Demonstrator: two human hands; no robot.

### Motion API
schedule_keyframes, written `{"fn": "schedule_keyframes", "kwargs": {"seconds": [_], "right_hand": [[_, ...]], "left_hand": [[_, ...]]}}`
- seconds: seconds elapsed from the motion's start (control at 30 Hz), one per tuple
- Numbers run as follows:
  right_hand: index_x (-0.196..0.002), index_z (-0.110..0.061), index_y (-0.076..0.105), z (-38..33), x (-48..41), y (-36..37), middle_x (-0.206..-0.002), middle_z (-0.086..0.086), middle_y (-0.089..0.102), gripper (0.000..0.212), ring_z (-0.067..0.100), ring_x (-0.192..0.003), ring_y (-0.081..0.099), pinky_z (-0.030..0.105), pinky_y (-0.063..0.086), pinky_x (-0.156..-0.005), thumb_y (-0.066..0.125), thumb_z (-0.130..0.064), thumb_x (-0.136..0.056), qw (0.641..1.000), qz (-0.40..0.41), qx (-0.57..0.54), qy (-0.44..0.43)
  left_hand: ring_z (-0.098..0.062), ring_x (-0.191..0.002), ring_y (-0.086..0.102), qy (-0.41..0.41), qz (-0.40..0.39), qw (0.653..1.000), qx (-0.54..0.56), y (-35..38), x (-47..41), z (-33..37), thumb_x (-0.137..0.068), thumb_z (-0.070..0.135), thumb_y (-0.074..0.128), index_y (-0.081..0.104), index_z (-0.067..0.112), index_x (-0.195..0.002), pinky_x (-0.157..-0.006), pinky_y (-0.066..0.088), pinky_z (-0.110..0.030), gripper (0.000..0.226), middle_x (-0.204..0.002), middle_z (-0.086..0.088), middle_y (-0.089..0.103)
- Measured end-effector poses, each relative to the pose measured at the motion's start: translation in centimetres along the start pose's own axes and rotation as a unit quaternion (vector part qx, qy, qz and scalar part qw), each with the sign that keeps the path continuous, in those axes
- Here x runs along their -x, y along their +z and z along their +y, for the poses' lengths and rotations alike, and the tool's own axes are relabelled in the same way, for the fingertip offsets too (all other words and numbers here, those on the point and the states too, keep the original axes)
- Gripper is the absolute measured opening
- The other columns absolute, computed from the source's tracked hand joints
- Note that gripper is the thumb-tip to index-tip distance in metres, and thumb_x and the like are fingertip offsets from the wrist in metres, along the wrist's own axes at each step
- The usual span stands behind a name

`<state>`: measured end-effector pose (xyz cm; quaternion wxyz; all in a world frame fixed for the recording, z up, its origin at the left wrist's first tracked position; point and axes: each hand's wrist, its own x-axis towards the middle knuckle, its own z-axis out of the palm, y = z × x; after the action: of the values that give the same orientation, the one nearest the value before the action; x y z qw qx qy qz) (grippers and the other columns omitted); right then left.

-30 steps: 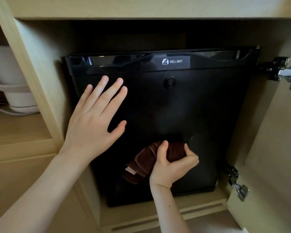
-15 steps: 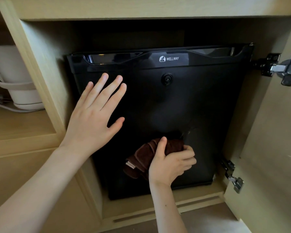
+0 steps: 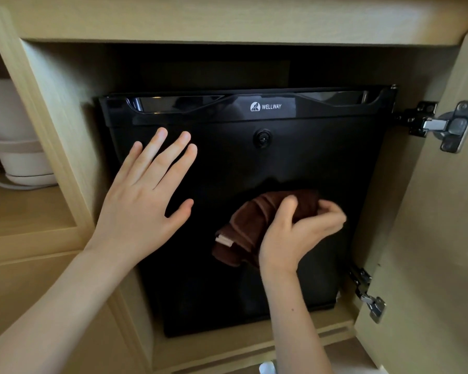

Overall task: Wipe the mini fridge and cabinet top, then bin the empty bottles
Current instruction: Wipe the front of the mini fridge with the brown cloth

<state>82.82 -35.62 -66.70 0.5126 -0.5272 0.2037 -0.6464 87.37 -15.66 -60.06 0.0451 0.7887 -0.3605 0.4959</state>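
A black mini fridge (image 3: 322, 147) with a WELLWAY logo fills a light wooden cabinet recess. Its door is closed, with a round lock near the top middle. My left hand (image 3: 143, 206) lies flat on the left part of the door, fingers spread. My right hand (image 3: 295, 236) grips a bunched brown cloth (image 3: 251, 225) and presses it against the middle of the door. No bottles are in view.
The cabinet door (image 3: 438, 238) stands open on the right, held by two metal hinges (image 3: 443, 125). A white kettle (image 3: 14, 147) with a cord sits on a wooden shelf (image 3: 25, 209) to the left. The cabinet's top board (image 3: 227, 20) runs overhead.
My right hand has slid the brown cloth up and slightly right on the fridge door. My left hand stays flat in the same spot on the door.
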Motion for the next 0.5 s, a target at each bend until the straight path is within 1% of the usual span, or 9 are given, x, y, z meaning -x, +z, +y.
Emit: {"fn": "schedule_keyframes", "kwargs": {"seconds": [0.03, 0.13, 0.17, 0.23, 0.3, 0.37, 0.43, 0.47, 0.5], "right_hand": [[-0.111, -0.009, 0.042, -0.5, -1.0, 0.3, -0.109, 0.002, 0.037, 0.037, 0.013, -0.097, 0.041, 0.02, 0.04, -0.085, 0.061, -0.026, -0.084, 1.0, 0.019, -0.004, -0.018], [-0.115, -0.009, 0.051, -0.6, -1.9, 0.5, -0.109, 0.001, 0.043, 0.035, 0.0, -0.101, 0.043, 0.014, 0.039, -0.086, 0.069, -0.021, -0.088, 0.996, 0.043, -0.003, -0.076], [-0.116, -0.011, 0.055, -0.5, -1.5, 0.5, -0.11, 0.001, 0.045, 0.033, 0.002, -0.103, 0.045, 0.016, 0.04, -0.089, 0.069, -0.021, -0.089, 0.996, 0.046, -0.001, -0.08], [-0.119, -0.013, 0.059, -0.2, -0.6, 0.7, -0.114, 0.001, 0.05, 0.033, 0.01, -0.107, 0.05, 0.029, 0.045, -0.094, 0.069, -0.027, -0.09, 0.997, 0.053, 0.003, -0.065], [-0.123, -0.011, 0.059, 0.1, 0.3, 1.0, -0.117, 0.003, 0.055, 0.042, 0.016, -0.109, 0.051, 0.037, 0.044, -0.096, 0.066, -0.037, -0.09, 0.997, 0.045, 0.033, -0.062], [-0.125, -0.006, 0.057, 1.0, 1.2, 1.0, -0.117, 0.012, 0.056, 0.055, 0.024, -0.109, 0.051, 0.039, 0.04, -0.098, 0.066, -0.043, -0.086, 0.991, 0.026, 0.083, -0.098], [-0.122, 0.001, 0.056, 2.7, 2.4, 0.6, -0.115, 0.018, 0.054, 0.06, 0.029, -0.108, 0.051, 0.039, 0.039, -0.099, 0.069, -0.041, -0.081, 0.984, 0.003, 0.116, -0.135], [-0.121, 0.002, 0.056, 3.8, 3.3, 0.1, -0.114, 0.02, 0.054, 0.06, 0.031, -0.108, 0.051, 0.041, 0.04, -0.099, 0.07, -0.039, -0.08, 0.983, -0.003, 0.122, -0.136], [-0.122, 0.003, 0.055, 4.7, 4.2, -0.4, -0.114, 0.02, 0.053, 0.06, 0.032, -0.108, 0.051, 0.044, 0.042, -0.099, 0.07, -0.037, -0.08, 0.986, -0.002, 0.119, -0.117]], "left_hand": [[-0.024, -0.154, 0.013, 0.0, 0.003, 1.0, 0.0, 0.1, 0.0, 0.0, -0.087, 0.033, 0.058, 0.033, 0.014, -0.154, -0.125, 0.011, -0.045, 0.074, -0.163, 0.0, 0.026], [-0.024, -0.153, 0.014, -0.001, 0.012, 1.0, 0.001, 0.3, 0.2, 0.0, -0.087, 0.033, 0.058, 0.033, 0.014, -0.154, -0.125, 0.012, -0.047, 0.074, -0.163, -0.001, 0.026], [-0.025, -0.153, 0.014, 0.0, 0.016, 1.0, 0.0, 0.4, 0.2, 0.0, -0.087, 0.032, 0.058, 0.033, 0.014, -0.154, -0.125, 0.013, -0.047, 0.074, -0.163, -0.001, 0.026], [-0.025, -0.153, 0.015, 0.001, 0.02, 1.0, -0.001, 0.6, 0.3, 0.0, -0.086, 0.032, 0.058, 0.034, 0.014, -0.154, -0.124, 0.013, -0.047, 0.074, -0.163, -0.001, 0.026], [-0.025, -0.153, 0.014, -0.001, 0.017, 1.0, -0.002, 0.7, 0.3, 0.0, -0.086, 0.033, 0.057, 0.032, 0.015, -0.154, -0.125, 0.011, -0.046, 0.075, -0.163, 0.0, 0.025], [-0.025, -0.154, 0.013, -0.005, 0.015, 1.0, -0.003, 0.7, 0.4, 0.0, -0.086, 0.033, 0.057, 0.032, 0.015, -0.155, -0.125, 0.009, -0.045, 0.075, -0.164, 0.0, 0.024], [-0.026, -0.153, 0.014, -0.006, 0.017, 1.0, -0.003, 0.8, 0.3, 0.1, -0.086, 0.033, 0.057, 0.032, 0.015, -0.154, -0.125, 0.008, -0.045, 0.075, -0.164, 0.0, 0.025], [-0.026, -0.153, 0.014, -0.005, 0.02, 1.0, -0.002, 0.8, 0.3, 0.1, -0.086, 0.033, 0.057, 0.033, 0.015, -0.154, -0.125, 0.008, -0.045, 0.075, -0.163, -0.001, 0.025], [-0.026, -0.153, 0.014, -0.005, 0.024, 1.0, -0.003, 0.9, 0.3, 0.1, -0.086, 0.032, 0.057, 0.033, 0.014, -0.154, -0.125, 0.009, -0.045, 0.075, -0.163, -0.001, 0.025]]}}
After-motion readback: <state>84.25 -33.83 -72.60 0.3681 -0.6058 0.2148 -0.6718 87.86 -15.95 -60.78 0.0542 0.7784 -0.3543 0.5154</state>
